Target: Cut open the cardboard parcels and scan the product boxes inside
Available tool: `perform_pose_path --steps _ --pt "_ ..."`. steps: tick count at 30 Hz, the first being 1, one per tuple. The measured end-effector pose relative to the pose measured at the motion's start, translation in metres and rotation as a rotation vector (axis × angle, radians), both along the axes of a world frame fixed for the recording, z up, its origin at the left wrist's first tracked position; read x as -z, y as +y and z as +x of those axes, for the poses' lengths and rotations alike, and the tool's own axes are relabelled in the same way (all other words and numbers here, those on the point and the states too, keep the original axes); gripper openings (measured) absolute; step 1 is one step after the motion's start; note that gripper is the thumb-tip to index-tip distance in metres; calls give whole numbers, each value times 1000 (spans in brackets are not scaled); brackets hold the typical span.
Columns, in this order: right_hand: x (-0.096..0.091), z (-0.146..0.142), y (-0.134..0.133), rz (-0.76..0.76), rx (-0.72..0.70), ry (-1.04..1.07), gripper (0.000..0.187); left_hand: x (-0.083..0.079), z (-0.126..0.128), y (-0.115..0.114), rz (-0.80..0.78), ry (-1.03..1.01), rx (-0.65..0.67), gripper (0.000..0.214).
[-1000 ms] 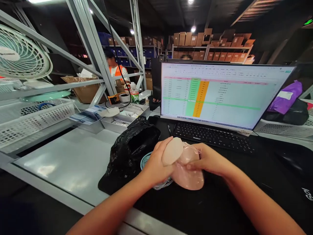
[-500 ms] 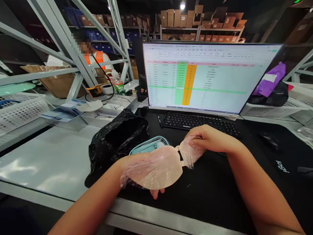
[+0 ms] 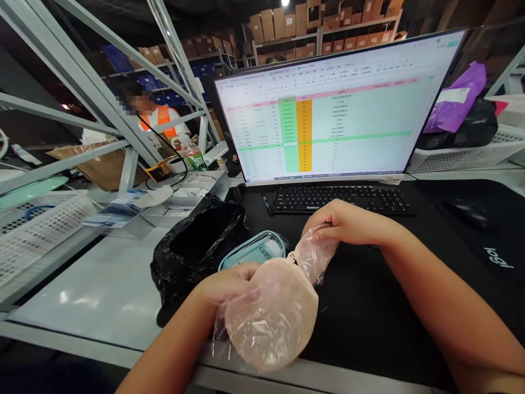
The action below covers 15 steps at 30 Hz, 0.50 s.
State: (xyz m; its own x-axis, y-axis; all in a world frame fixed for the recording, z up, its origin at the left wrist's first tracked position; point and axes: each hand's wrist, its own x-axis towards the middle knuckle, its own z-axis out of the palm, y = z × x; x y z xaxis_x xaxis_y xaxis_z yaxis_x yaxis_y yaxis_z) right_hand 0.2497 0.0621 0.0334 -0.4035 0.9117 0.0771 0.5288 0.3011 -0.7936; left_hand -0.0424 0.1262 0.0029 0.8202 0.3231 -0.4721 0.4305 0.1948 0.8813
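Observation:
A beige stick-on bra (image 3: pixel 273 312) in clear plastic film is held between my two hands over the desk. One of its round cups faces up, and a small clasp joins it to the other cup, which is bunched in the film. My left hand (image 3: pixel 233 282) is closed on the left edge of the larger-looking cup. My right hand (image 3: pixel 334 221) pinches the far end of the wrapped bra. Just behind the bra lies a light-blue zip pouch (image 3: pixel 250 250) with dark lettering. Beside the pouch, a black plastic bag (image 3: pixel 192 241) gapes toward me.
A monitor (image 3: pixel 328 109) showing a spreadsheet stands behind a black keyboard (image 3: pixel 336 198). To the right is a mouse (image 3: pixel 467 212) on the black desk mat. White baskets (image 3: pixel 467 156) flank the desk. Beyond the metal frame sits a person in an orange vest (image 3: pixel 164 120).
The bra has swung downward toward me, its near cup turned flatter to view. My left fingers have moved from under the cup to its edge. The camera view has tilted.

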Motion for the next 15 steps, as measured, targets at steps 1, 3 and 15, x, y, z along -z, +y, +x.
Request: perform_pose_path --steps 1,3,15 --pt "5 -1 4 -49 -50 34 21 3 0 -1 -14 -13 -51 55" --pt "15 -6 13 -97 -108 39 21 8 1 -5 -124 -43 -116 52" --pt "41 -42 23 425 432 -303 31 6 15 -35 590 -46 -146 17"
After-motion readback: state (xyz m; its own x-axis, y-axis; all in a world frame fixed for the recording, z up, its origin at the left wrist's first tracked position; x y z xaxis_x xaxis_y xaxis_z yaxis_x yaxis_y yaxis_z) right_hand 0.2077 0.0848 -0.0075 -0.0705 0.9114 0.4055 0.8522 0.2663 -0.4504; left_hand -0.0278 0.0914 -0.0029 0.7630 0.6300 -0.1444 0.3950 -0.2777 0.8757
